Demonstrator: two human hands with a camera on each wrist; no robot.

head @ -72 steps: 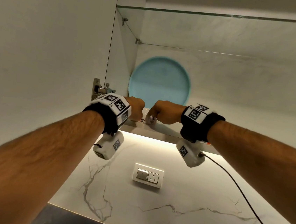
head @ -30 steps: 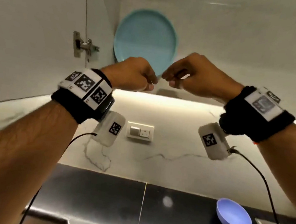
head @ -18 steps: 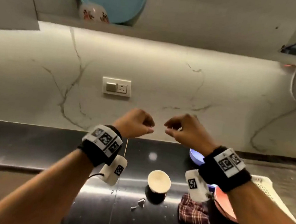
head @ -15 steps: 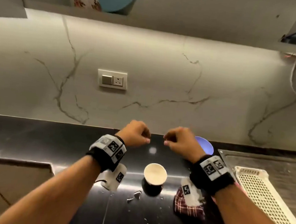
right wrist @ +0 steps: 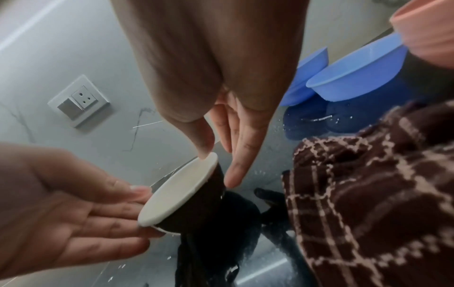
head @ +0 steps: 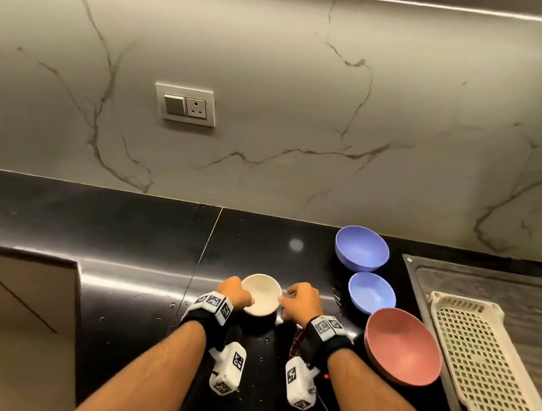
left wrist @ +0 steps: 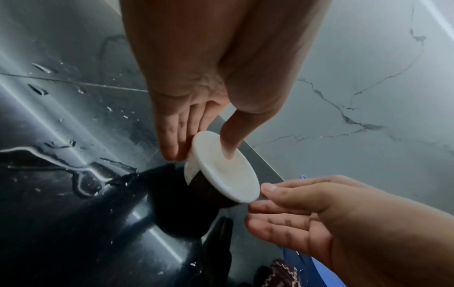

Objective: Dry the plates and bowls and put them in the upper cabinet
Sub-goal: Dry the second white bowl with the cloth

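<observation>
Arms are coming down — next bowl (head: 260,294).
Left hand (head: 235,290) is pinching its rim; right hand (head: 301,304), loose, seemingly just touching.

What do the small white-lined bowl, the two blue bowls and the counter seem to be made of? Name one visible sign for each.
Small bowl: probably glazed ceramic; thick rim, glossy white inside, dark outside.
Blue bowls: likely matte plastic; thin walls, even colour.
Counter: polished black stone; mirror-like reflections, a seam.

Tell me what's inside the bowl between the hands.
The left hand hooks its thumb over the rim of the bowl; otherwise the cream inside looks bare. Under the thumb is hidden.
</observation>
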